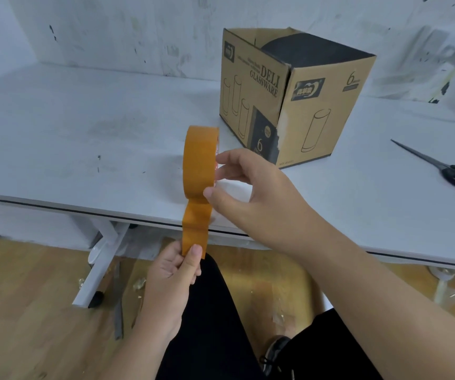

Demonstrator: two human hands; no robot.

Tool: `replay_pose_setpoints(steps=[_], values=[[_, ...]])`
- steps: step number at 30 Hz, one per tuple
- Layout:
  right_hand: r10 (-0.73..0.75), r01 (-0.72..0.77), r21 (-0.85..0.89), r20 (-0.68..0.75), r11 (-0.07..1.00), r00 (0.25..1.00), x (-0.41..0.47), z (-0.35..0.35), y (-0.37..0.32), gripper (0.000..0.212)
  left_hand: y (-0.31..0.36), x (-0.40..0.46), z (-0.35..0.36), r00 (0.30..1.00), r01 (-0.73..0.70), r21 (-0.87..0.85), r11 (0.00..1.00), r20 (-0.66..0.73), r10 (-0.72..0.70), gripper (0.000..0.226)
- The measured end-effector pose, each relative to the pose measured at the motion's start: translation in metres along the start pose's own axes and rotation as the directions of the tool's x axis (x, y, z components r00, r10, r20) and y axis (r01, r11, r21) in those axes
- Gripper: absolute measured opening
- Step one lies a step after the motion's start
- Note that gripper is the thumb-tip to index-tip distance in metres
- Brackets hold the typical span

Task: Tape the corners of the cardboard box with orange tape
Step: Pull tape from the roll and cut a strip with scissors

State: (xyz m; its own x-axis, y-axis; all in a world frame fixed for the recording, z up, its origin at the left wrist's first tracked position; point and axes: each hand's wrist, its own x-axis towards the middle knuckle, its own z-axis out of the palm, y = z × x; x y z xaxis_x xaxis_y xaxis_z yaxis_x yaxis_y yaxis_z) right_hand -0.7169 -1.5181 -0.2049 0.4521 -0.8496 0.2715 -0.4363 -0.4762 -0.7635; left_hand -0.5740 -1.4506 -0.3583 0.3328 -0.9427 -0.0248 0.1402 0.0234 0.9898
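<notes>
A brown cardboard box (pixel 311 105) printed "DELI GLASSWARE" stands upright on the white table, its top open and its near vertical corner split and torn. In front of it, above the table's front edge, my right hand (pixel 251 193) holds the orange tape roll (pixel 200 160) upright, fingers through its core and thumb on the outside. A strip of tape (pixel 194 229) hangs down from the roll. My left hand (pixel 174 275) pinches the strip's free end between thumb and fingers, below the table edge.
Black scissors (pixel 445 167) lie on the white table (pixel 83 127) at the far right. A marked white wall runs behind. Below are the table's white legs (pixel 103 267), a wooden floor with scraps, and my dark-trousered knees.
</notes>
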Motion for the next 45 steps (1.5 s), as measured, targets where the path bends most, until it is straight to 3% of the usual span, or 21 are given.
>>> replay_pose_setpoints(steps=[3, 6, 7, 9, 11, 14, 15, 17, 20, 26, 31, 34, 37, 41, 45], values=[[-0.007, 0.007, -0.014, -0.020, 1.000, 1.000, -0.005, -0.008, -0.001, 0.039, 0.000, -0.001, -0.001, 1.000, -0.006, -0.001, 1.000, -0.006, 0.006, 0.033], [-0.021, 0.013, -0.033, -0.251, 0.999, 0.968, -0.010, -0.042, 0.008, 0.016, -0.001, -0.002, -0.001, 1.000, -0.003, -0.014, 1.000, -0.003, 0.003, 0.029], [-0.022, -0.015, -0.110, -0.331, 0.994, 0.943, -0.011, -0.061, 0.018, 0.010, -0.001, -0.001, -0.001, 1.000, 0.002, -0.023, 1.000, 0.002, -0.001, 0.026], [0.056, -0.202, -0.310, -0.424, 0.929, 0.904, -0.016, -0.107, 0.045, 0.019, -0.001, -0.001, 0.000, 1.000, 0.009, -0.039, 0.999, 0.009, -0.008, 0.027], [0.200, -0.453, -0.468, -0.494, 0.759, 0.846, -0.024, -0.155, 0.088, 0.031, -0.002, 0.000, 0.001, 1.000, 0.010, -0.042, 0.999, 0.008, -0.009, 0.034], [0.485, -0.745, -0.542, -0.567, 0.389, 0.666, -0.036, -0.212, 0.155, 0.038, -0.001, 0.000, 0.002, 1.000, 0.007, -0.052, 0.999, 0.006, -0.006, 0.037], [0.566, -0.776, -0.556, -0.552, 0.297, 0.612, -0.040, -0.222, 0.170, 0.038, 0.000, -0.001, 0.002, 1.000, 0.007, -0.057, 0.998, 0.004, -0.007, 0.037], [0.612, -0.746, -0.632, -0.511, 0.209, 0.604, -0.049, -0.231, 0.191, 0.039, 0.000, -0.002, 0.002, 1.000, 0.010, -0.060, 0.998, 0.003, -0.010, 0.033], [0.531, -0.726, -0.638, -0.534, 0.258, 0.658, -0.052, -0.224, 0.191, 0.034, 0.001, -0.003, 0.002, 1.000, 0.010, -0.047, 0.999, 0.006, -0.010, 0.031], [0.466, -0.750, -0.530, -0.587, 0.397, 0.662, -0.043, -0.220, 0.172, 0.024, -0.002, 0.000, -0.002, 1.000, -0.018, -0.027, 0.999, 0.002, 0.018, 0.029], [0.505, -0.776, -0.505, -0.590, 0.378, 0.630, -0.041, -0.225, 0.176, 0.026, -0.010, 0.007, -0.005, 0.999, -0.036, -0.047, 0.998, 0.001, 0.036, 0.047], [0.515, -0.775, -0.504, -0.581, 0.381, 0.631, -0.039, -0.229, 0.173, 0.023, -0.011, 0.008, -0.006, 0.999, -0.042, -0.027, 0.999, 0.018, 0.042, 0.045], [0.520, -0.790, -0.473, -0.595, 0.390, 0.613, -0.036, -0.234, 0.170, 0.019, -0.012, 0.008, -0.007, 0.998, -0.054, -0.031, 0.998, 0.023, 0.055, 0.027], [0.533, -0.800, -0.481, -0.597, 0.359, 0.599, -0.035, -0.241, 0.174, 0.041, -0.014, 0.010, -0.004, 0.996, -0.081, -0.077, 0.994, 0.019, 0.083, 0.021], [0.556, -0.796, -0.508, -0.577, 0.329, 0.598, -0.035, -0.245, 0.178, 0.044, -0.015, 0.012, 0.001, 0.995, -0.099, -0.095, 0.991, -0.030, 0.097, 0.025]])
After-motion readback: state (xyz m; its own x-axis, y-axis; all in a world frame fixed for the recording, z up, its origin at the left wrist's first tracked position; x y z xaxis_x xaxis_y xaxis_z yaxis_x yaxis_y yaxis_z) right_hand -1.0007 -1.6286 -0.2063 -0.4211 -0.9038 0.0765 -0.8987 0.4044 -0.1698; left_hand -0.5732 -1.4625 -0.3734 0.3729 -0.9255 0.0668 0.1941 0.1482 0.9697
